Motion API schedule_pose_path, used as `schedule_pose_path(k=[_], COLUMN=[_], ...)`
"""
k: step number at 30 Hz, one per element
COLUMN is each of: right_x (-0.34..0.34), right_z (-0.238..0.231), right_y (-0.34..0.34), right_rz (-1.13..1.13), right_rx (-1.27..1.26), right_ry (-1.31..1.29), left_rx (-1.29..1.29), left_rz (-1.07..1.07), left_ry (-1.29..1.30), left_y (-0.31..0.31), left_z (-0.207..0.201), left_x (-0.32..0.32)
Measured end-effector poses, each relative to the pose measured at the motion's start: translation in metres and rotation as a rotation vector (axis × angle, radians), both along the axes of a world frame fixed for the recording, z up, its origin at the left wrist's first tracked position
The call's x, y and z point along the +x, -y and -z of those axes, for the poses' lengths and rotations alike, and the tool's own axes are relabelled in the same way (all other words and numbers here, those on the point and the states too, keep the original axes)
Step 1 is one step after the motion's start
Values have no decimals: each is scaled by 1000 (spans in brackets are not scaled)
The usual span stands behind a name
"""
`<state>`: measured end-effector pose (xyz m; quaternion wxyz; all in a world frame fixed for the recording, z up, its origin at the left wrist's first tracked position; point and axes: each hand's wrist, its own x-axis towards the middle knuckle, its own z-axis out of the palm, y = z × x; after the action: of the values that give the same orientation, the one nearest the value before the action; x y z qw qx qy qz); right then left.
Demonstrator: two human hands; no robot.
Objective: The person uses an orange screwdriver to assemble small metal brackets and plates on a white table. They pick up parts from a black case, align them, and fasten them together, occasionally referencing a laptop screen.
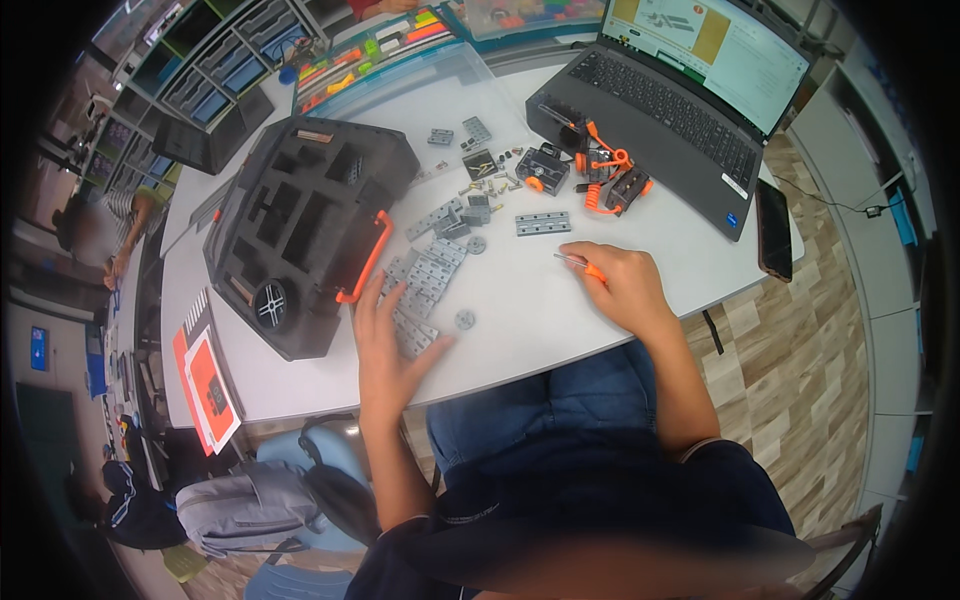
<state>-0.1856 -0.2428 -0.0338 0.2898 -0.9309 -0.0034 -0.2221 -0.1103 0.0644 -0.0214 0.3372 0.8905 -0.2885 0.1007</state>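
Note:
My left hand (388,345) rests with fingers spread at the near end of a group of grey perforated plates (436,270), touching or just above them. In my right hand (632,287) is a small screwdriver (595,272) with an orange handle, its thin metal shaft pointing left over the white table. A grey disc (465,319) lies right of my left hand. Beyond the screwdriver tip sits a long grey perforated piece (543,223). Farther back are loose screws (492,187), a black block with an orange wheel (543,170) and black modules with orange coiled cable (606,172).
A black case (300,225) with cut-out foam and an orange handle (370,255) stands at left. The laptop (660,110) is at back right, a phone (774,230) at the right edge. Orange booklets (208,388) overhang the near-left edge. A clear box (380,62) holds coloured parts.

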Motion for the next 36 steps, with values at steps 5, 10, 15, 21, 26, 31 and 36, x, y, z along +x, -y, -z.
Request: schedule_pose_path(k=[5,10,15,21,26,31,36], right_x=[0,0,1,2,-1,1,3], right_z=[-3,-3,0,-2,-4,-3,-2], right_y=[-1,-1,0,-1,-1,-1,-1], right_rz=[-2,5,7,0,27,8,10], right_rx=[7,1,-2,-1,8,9,-1], right_ry=[-6,1,-8,18,-66,6,20], left_rx=[12,10,-22,-44,-72,-75,-46], left_rz=[15,45,27,29,35,38,46], left_ry=[-18,-6,-18,-11,-25,-40,-21], left_y=[1,0,-2,-3,-4,-5,-5], left_z=[-5,-6,-2,-2,0,0,0], left_x=[0,-1,0,1,1,2,4])
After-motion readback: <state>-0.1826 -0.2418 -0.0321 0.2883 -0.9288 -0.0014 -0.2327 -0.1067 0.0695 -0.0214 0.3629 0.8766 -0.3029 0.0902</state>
